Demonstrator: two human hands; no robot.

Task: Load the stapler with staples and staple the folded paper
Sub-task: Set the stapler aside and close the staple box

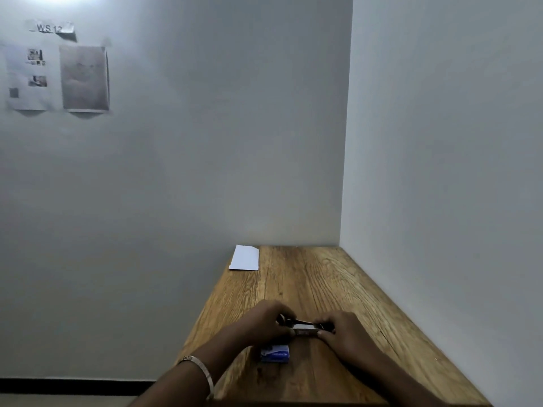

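Stapler (302, 326) low over the wooden desk (323, 283), near its front edge, lying crosswise between both hands. Left hand (266, 323) gripping the left end, grip closed around it; right hand (342, 330) closed on the right end, fingertips (321, 334) pinching the body. Metal parts visible between the hands; open or closed, cannot tell. Blue staple box (275, 353) flat on desk just in front of the stapler. Folded paper (244, 257) at far left corner, well apart. Bangle (202, 374) on left wrist.

Wooden table (323, 283) bears folded paper (244, 257) (far), staple box (275, 353).
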